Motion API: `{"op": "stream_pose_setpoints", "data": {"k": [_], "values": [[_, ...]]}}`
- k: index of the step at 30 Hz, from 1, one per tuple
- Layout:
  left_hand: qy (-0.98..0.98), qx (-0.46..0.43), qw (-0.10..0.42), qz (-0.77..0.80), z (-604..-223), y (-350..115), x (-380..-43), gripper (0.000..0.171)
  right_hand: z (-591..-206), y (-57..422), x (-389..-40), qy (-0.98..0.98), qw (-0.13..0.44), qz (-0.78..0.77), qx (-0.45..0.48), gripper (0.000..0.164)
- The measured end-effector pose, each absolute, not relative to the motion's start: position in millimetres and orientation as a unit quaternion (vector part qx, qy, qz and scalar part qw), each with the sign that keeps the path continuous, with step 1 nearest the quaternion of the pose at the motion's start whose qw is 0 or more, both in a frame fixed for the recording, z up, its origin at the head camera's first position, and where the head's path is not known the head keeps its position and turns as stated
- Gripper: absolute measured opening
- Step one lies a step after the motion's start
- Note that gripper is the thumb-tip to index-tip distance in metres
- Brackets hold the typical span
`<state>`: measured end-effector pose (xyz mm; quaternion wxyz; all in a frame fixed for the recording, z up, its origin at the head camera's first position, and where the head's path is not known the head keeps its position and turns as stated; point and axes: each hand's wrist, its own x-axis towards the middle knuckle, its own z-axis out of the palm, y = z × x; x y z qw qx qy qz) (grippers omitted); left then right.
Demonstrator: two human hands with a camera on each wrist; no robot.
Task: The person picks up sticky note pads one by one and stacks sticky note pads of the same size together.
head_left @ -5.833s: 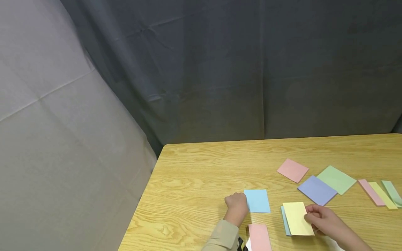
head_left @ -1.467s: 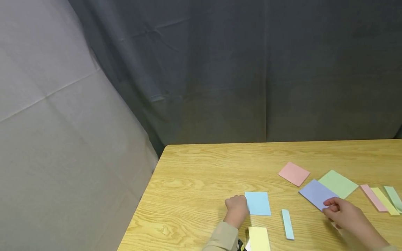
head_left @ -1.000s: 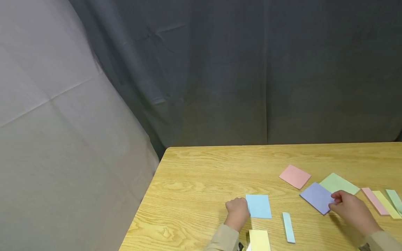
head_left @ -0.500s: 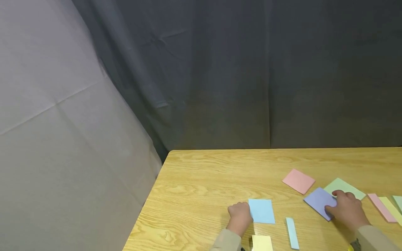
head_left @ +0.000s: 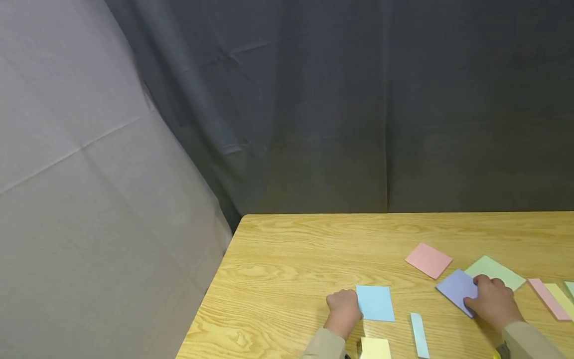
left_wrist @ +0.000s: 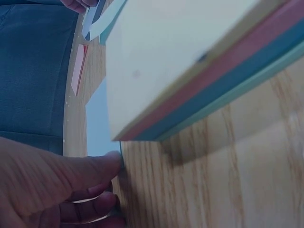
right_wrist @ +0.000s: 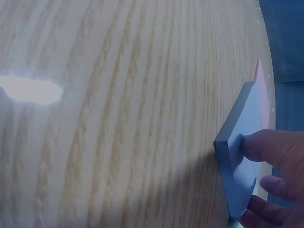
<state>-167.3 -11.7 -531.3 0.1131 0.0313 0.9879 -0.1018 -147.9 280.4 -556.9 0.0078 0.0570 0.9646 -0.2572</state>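
In the head view my left hand [head_left: 343, 311] holds the left edge of a light blue sticky note pad [head_left: 375, 303] lying flat. The left wrist view shows its thumb [left_wrist: 97, 167] at that pad's edge, the other fingers curled below. My right hand [head_left: 494, 301] grips a purple sticky note pad [head_left: 457, 290], thumb on the near side and fingers across the other. One edge of this pad shows thick in the right wrist view. A green pad [head_left: 495, 273] lies partly behind the purple pad and the hand.
Before the left hand is a stack with a yellow pad [head_left: 375, 348] on top; pink, blue and green layers show below it. A narrow light blue pad [head_left: 419, 335] lies between the hands. A pink pad [head_left: 428, 260] lies behind; narrow pink [head_left: 548, 299] and yellow [head_left: 560, 300] pads lie right.
The yellow pad has gone from my right hand onto the stack, over the pink one. My right hand has moved right and taken hold of the purple pad. The left hand has stayed put.
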Motion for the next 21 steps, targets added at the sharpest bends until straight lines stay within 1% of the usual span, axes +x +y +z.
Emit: {"op": "stream_pose_setpoints", "data": {"k": [9,15,21], "values": [[0.987,0.035,0.118,-0.1,-527.8,-11.1,-167.1,0.031,-555.6,282.1,-150.1,0.958,0.032,-0.27,0.089,0.072],[0.988,0.035,0.119,-0.096,-527.3,-10.6,-168.1,0.031,-554.0,283.5,-150.0,0.96,0.041,-0.263,0.087,0.075],[0.988,0.037,0.116,-0.099,-527.7,-10.7,-169.4,0.03,-548.9,281.7,-147.3,0.954,0.1,-0.264,0.101,0.071]]}}
